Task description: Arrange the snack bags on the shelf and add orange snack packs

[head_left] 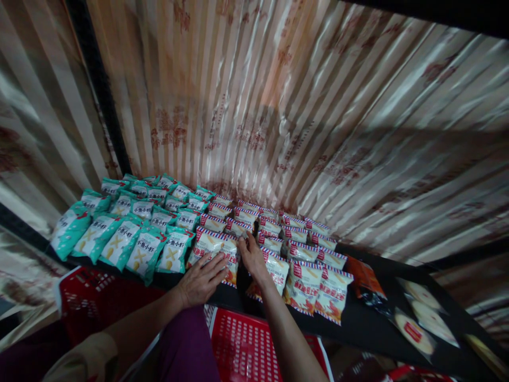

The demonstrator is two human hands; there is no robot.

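Observation:
My left hand (pixel 204 279) lies flat with its fingers stretched over the front of a white and red snack bag (pixel 209 241) in the front row. Just right of it, my right hand (pixel 252 254) reaches into a gap in that row. Its fingertips are apart and close to a snack bag (pixel 237 227) standing one row back; whether they touch it is hard to see. More white and red bags stand upright in rows to the right, such as a front snack bag (pixel 304 284). Left of my hands are rows of teal snack bags (pixel 147 249).
The bags stand on a black shelf (pixel 366 323). Further right lie an orange package (pixel 365 278) and several flat, clear-wrapped items (pixel 415 331). Below are a red basket (pixel 242 345) and another red basket (pixel 85 302). A pleated, printed curtain (pixel 254 106) hangs behind.

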